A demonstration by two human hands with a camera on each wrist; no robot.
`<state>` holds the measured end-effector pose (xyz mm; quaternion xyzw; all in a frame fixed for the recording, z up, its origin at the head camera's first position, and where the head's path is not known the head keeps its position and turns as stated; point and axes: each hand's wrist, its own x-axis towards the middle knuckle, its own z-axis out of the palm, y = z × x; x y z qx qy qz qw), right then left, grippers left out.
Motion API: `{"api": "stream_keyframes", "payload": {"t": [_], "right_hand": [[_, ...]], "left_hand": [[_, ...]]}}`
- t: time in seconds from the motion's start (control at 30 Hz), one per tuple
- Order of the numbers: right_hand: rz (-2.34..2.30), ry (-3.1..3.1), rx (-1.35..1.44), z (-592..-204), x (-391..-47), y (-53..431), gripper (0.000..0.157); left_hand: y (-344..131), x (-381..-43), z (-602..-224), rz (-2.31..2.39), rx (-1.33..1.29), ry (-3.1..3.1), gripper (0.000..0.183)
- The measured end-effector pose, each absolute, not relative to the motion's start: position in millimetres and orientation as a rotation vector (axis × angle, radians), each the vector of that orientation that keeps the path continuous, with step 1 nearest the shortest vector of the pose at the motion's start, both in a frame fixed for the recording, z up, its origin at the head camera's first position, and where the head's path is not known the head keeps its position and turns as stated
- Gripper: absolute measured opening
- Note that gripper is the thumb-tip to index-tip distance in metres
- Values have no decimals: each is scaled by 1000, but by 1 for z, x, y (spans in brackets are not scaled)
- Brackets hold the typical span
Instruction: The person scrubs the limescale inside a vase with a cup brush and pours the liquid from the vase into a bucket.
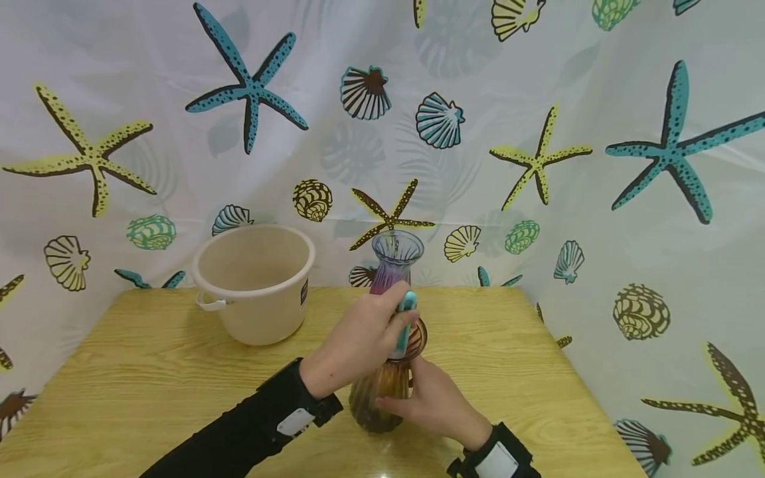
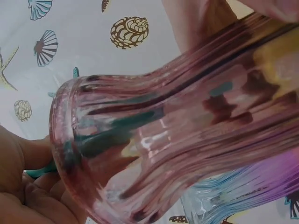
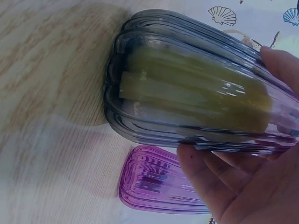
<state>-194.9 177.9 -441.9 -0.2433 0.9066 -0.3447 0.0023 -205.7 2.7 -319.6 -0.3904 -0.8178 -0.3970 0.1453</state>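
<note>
The right hand (image 1: 442,401) is clamped round the amber vase (image 1: 378,401) low over the table (image 1: 508,358), and a slip on the smooth glass could let it twist or drop. At its mouth, the left hand (image 1: 364,328) has its fingers closed on the turquoise handle (image 1: 408,302), so a hard sideways push might chip the rim or wrench the vase loose. Just beyond stands the purple vase (image 1: 392,269), which a stray knuckle could topple, or the 2 vases could knock together.
</note>
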Motion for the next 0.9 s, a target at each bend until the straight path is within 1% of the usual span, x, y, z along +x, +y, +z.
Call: {"api": "stream_keyframes", "payload": {"t": [0.33, 0.6, 0.9], "right_hand": [[-1084, 2858, -772, -442, -195, 176, 80], [-1080, 2857, -765, -442, -195, 174, 87], [-1077, 2855, -765, -442, -195, 177, 90]], "left_hand": [[2, -199, -310, -945, -1162, -2444, 16], [4, -194, -317, -864, -1137, -2365, 12], [6, -201, -329, -1035, -1130, -2264, 16]]}}
